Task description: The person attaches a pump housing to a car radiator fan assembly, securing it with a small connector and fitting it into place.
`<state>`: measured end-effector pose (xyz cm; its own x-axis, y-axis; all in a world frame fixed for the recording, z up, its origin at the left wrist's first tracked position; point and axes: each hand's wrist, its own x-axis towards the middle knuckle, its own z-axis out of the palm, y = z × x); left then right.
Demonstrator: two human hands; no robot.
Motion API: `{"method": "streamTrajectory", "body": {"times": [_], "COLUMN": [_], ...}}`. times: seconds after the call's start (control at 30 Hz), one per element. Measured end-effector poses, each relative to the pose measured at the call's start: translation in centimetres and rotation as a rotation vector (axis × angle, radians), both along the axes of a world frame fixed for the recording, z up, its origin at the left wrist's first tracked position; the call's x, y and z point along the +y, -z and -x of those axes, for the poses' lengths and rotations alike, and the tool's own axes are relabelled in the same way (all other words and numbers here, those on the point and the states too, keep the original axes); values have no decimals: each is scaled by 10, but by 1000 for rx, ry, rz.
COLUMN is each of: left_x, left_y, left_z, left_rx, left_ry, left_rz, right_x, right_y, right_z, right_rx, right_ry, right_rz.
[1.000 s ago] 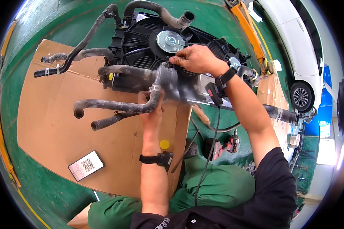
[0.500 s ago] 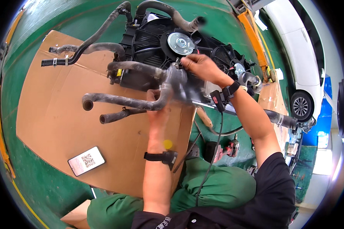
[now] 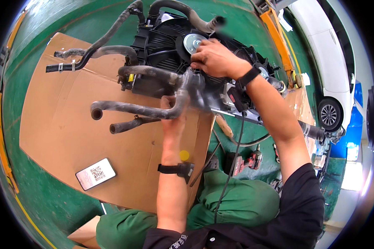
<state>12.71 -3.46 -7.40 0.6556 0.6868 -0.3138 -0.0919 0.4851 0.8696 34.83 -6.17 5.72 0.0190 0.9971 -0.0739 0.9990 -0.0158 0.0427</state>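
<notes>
A radiator assembly with black cooling fans lies in front of me, a round silver fan motor on it. Dirty grey rubber hoses meet at a dark joint at its near edge. My left hand reaches under the bent coolant hose, fingers curled round it near the joint and partly hidden by it. Above the joint is my right hand, fingers bent and thumb tip close to the joint's upper end, in front of the fan motor. Whatever it pinches is too small or hidden.
Brown cardboard lies under the hoses, with a phone on it. A red and black cordless power tool rests on the green floor to the right. Orange lift arms and a white car stand beyond.
My right hand has turned over the joint, its back now covering part of the fan motor, and the wrist has tilted. The left hand keeps its place under the hose.
</notes>
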Motion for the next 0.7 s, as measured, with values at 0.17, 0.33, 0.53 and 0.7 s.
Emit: {"method": "streamTrajectory", "body": {"times": [0.17,0.33,0.53,0.7], "left_x": [-2,-4,-2,-2], "left_y": [10,2,2,17], "left_z": [1,-3,-6,-5], "left_rx": [-67,-4,33,55], "left_ry": [-68,-58,-55,-49], "left_rz": [-101,-99,-57,-161], "right_x": [-22,-18,5,13], "right_y": [11,-1,-17,-18], "right_z": [30,17,13,17], "right_rx": [498,693,214,-10], "right_ry": [624,664,426,176], "right_rz": [93,33,337,269]}}
